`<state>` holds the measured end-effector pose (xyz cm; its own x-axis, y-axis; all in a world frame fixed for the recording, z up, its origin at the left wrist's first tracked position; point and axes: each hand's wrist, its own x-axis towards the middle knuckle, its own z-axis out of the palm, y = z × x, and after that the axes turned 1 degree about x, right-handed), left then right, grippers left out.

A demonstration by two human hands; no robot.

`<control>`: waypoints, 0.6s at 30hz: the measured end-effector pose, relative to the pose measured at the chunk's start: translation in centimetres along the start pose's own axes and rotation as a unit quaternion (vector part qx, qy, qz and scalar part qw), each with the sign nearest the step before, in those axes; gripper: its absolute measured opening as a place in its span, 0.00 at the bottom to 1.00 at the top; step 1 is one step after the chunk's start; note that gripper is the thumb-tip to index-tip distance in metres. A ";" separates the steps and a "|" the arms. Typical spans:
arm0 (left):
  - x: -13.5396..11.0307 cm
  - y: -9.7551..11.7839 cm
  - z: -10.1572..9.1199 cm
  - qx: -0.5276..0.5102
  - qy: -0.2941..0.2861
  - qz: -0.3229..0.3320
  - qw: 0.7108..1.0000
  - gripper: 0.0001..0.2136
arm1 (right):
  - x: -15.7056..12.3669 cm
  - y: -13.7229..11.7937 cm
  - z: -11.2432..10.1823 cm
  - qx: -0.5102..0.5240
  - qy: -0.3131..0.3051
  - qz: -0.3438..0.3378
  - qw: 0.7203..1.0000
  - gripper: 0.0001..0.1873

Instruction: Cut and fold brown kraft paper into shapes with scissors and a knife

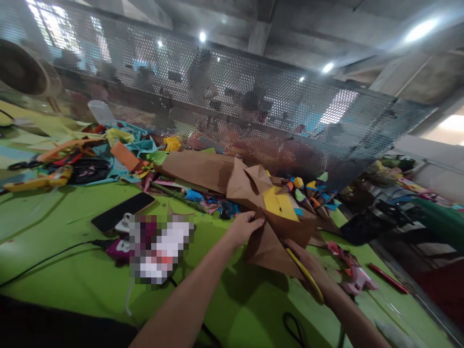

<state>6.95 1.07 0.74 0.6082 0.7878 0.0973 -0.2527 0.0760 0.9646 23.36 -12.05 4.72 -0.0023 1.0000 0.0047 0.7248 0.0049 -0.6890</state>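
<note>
A sheet of brown paper (pixel 273 246) is pinched near its upper left edge by my left hand (pixel 248 227), whose fingers are closed. My right hand (pixel 302 256) is wrapped around yellow-handled scissors (pixel 308 280) at the sheet's right side. The blades are mostly hidden by the paper and my hand. Just beyond my hands, folded brown paper (pixel 250 186) and a yellow paper piece (pixel 281 203) lie on the pile.
A green table (pixel 87 210) carries a black phone (pixel 123 211), a plugged-in power strip (pixel 119 249) and coloured paper scraps (pixel 134 145). A pink glue gun (pixel 360 280) and a red pen (pixel 387 278) lie to the right. Behind stands a perforated metal screen (pixel 224 92).
</note>
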 end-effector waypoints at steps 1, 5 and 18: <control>0.0 0.0 0.1 0.008 -0.007 -0.003 1.000 0.17 | 0.0 -0.1 -0.1 0.003 -0.010 -0.004 1.000 0.14; -0.1 0.1 0.4 0.018 -0.007 -0.004 1.000 0.17 | 0.4 0.4 0.0 0.039 -0.003 0.029 0.999 0.15; 0.0 0.5 -0.7 0.063 0.023 0.015 0.998 0.11 | 2.2 0.9 1.6 0.107 0.041 0.037 0.993 0.12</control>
<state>6.33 1.50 1.07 0.5658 0.8159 0.1188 -0.1724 -0.0239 0.9847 22.90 -9.83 2.95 0.1077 0.9942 0.0000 0.5571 -0.0604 -0.8282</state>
